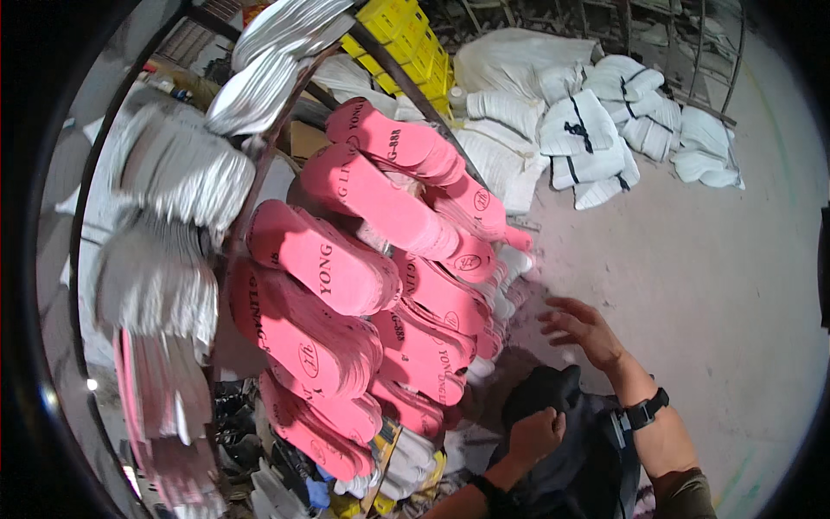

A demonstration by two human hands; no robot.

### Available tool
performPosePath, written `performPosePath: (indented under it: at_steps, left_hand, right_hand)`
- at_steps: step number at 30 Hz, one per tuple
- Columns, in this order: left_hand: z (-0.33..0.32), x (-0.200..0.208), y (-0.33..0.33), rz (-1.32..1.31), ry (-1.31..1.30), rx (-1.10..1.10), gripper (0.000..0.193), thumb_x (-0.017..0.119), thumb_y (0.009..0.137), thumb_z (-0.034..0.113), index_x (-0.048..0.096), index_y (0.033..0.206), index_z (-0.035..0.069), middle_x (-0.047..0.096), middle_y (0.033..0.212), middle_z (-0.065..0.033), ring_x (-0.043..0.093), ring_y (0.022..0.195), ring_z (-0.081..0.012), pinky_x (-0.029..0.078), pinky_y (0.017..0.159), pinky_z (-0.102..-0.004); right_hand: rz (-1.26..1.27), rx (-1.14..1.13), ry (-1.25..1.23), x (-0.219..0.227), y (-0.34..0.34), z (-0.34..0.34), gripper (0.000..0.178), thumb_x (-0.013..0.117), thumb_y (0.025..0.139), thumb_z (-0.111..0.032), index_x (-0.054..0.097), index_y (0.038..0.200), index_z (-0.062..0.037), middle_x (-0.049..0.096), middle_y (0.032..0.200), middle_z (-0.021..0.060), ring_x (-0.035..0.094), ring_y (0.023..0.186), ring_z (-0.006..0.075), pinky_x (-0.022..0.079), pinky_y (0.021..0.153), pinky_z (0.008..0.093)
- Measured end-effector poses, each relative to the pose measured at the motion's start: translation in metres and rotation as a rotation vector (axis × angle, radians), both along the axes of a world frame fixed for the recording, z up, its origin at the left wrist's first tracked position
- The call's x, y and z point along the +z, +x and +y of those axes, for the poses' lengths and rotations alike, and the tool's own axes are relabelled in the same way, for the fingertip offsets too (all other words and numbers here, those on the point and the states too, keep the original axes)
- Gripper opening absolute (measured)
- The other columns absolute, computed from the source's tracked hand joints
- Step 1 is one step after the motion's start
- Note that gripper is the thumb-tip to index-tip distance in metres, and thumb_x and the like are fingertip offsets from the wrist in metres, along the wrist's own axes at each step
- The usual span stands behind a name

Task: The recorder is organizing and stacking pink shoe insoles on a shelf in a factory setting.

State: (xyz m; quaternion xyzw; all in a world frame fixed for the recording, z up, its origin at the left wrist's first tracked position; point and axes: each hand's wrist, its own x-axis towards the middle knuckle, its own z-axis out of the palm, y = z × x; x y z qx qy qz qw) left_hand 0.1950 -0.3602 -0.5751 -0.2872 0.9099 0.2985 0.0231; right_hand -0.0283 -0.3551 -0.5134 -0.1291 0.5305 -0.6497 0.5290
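- Head view, closest in: left hand (536, 435), fingers curled together, nothing seen in it, in front of black clothing (596, 445).
- Right hand (588, 333): fingers apart, holding nothing, ahead of the left hand and to its right.
- Pink insoles (350, 281): stacked in overlapping piles left of both hands; nearest pile just beside the right hand, not touched. Pale insoles (516, 262) poke out along that edge.
- Handling, my call: take the near-side pile first, fingers under, thumb on top, square the ends with the other hand. Thin layers will likely fan or slide if pinched at one end.
- Edges: dark rack bar (422, 108) beyond the piles, forward-left of the right hand; white insoles (186, 169) stacked far left.
- Room: bare floor (735, 259) right of the right hand, best side to swing out. White sacks (577, 123) lie well ahead of it.
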Motion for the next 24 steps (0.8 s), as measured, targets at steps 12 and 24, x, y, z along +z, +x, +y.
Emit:
performPosePath:
  at_steps: [12, 24]
  left_hand:
    - [-0.013, -0.022, 0.067, 0.351, -0.183, -0.011, 0.031, 0.068, 0.081, 0.025, 0.049, 0.062, 0.010, 0.052, 0.055, -0.0107, 0.054, 0.050, -0.0328, 0.042, 0.045, -0.0415]
    - [-0.031, -0.035, 0.091, 0.465, -0.288, -0.023, 0.030, 0.066, 0.081, 0.030, 0.049, 0.063, 0.013, 0.055, 0.057, -0.0060, 0.057, 0.050, -0.0293, 0.045, 0.046, -0.0396]
  right_hand:
    - [-0.132, -0.133, -0.255, 0.047, 0.034, -0.044, 0.044, 0.061, 0.087, -0.039, 0.050, 0.117, -0.0089, 0.054, 0.114, 0.0087, 0.057, 0.103, 0.0215, 0.051, 0.082, 0.0393]
    - [0.097, -0.261, -0.159, 0.101, 0.038, -0.096, 0.057, 0.065, 0.080, -0.055, 0.051, 0.119, -0.0151, 0.050, 0.101, 0.0048, 0.049, 0.100, 0.0202, 0.045, 0.085, 0.0424]
